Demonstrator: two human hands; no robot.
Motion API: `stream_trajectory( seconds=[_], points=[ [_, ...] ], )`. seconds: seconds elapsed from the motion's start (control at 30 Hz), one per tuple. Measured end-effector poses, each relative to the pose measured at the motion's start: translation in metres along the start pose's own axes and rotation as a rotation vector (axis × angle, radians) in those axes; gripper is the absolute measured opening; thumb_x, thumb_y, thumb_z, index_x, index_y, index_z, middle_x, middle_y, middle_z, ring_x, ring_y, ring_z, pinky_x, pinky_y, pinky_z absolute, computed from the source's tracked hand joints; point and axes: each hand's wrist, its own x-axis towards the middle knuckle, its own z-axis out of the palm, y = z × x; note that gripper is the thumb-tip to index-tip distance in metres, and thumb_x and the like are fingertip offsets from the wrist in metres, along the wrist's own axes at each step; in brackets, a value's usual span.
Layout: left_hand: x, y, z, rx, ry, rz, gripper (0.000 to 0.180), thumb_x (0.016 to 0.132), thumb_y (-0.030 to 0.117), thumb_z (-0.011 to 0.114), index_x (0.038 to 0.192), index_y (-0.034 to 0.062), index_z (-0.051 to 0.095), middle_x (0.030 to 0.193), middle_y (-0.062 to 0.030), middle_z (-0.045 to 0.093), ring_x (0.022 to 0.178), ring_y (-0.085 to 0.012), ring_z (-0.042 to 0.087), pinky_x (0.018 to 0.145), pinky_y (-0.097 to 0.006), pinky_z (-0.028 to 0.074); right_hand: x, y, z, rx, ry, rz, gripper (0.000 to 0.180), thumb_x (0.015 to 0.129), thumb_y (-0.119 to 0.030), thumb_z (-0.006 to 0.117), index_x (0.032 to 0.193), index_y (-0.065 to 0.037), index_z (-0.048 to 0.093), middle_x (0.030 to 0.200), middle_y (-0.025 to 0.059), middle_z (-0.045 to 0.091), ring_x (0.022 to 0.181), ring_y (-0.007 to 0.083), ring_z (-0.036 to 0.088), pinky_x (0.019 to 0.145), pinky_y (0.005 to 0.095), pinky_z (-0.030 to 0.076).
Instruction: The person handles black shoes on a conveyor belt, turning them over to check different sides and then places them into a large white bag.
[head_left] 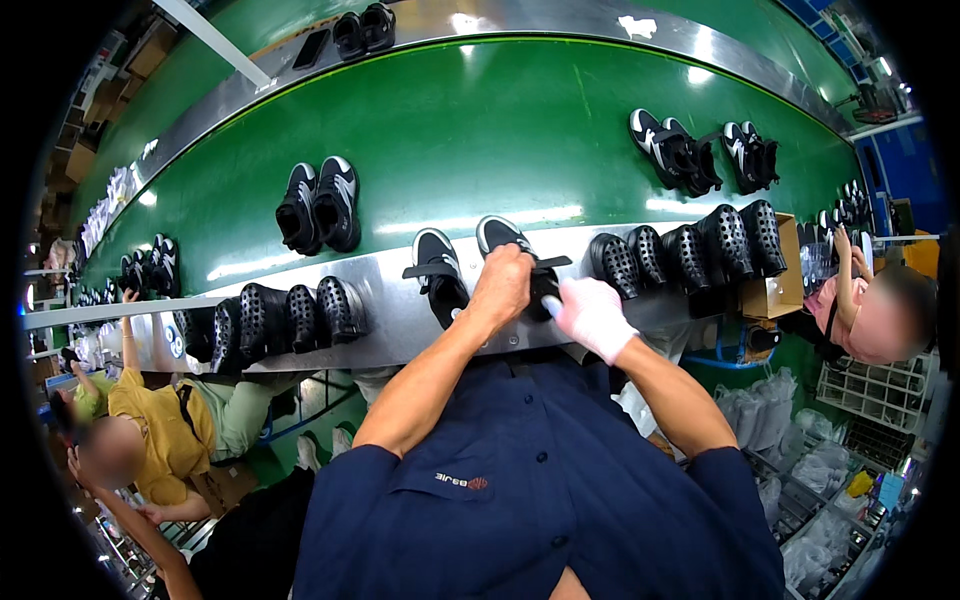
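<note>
Head: perforated black forms beside shoes

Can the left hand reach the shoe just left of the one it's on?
Likely yes: the left hand is on the right shoe, close by, and nothing visible stands between it and the left shoe.

From here I count two strapped black-and-white sneakers mid-view, five glossy black dimpled forms right of them, one flat black rectangular phone.
</note>
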Motion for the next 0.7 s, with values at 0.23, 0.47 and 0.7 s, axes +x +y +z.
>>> stream_trajectory(
  seconds=[0.23, 0.47, 0.7],
  points=[
    [0.012, -0.019, -0.004, -0.072, -0.057, -0.044, 0.018, 0.084, 0.000, 0.068, 0.102, 0.0001, 0.072, 0.102, -0.0182, 0.062, 0.103, -0.0402, 0.061, 0.092, -0.047, 0.052, 0.030, 0.003, 0.070, 0.146, 0.362, -0.103, 0.030, 0.094, -0.027, 0.067, 0.112, -0.004, 0.065, 0.102, 0.0212, 0.073, 0.096, 0.0405, 0.071, 0.084, 0.0499, 0.057],
    [-0.016, 0.004, 0.016, -0.096, -0.111, -0.604, 0.100, 0.079, 0.010, 0.078, 0.160, 0.0011, 0.020, 0.104, -0.0338, 0.068, 0.099, -0.0487, 0.069, 0.090, -0.054, 0.054, 0.059, 0.030, 0.074, 0.262, 0.238, -0.049, 0.038, 0.090, -0.027, 0.074, 0.113, 0.000, 0.063, 0.101, 0.0244, 0.070, 0.100, 0.0422, 0.069, 0.087, 0.0509, 0.055],
    [-0.005, -0.012, 0.040, 0.075, -0.007, -0.816, 0.065, 0.082, 0.006, 0.071, 0.140, -0.0089, 0.047, 0.089, -0.0319, 0.071, 0.088, -0.0500, 0.071, 0.082, -0.055, 0.056, 0.094, 0.013, 0.081, 0.133, 0.303, 0.090, 0.025, 0.085, -0.027, 0.069, 0.096, -0.004, 0.068, 0.090, 0.0249, 0.072, 0.089, 0.0447, 0.070, 0.082, 0.0537, 0.055]
  ],
)
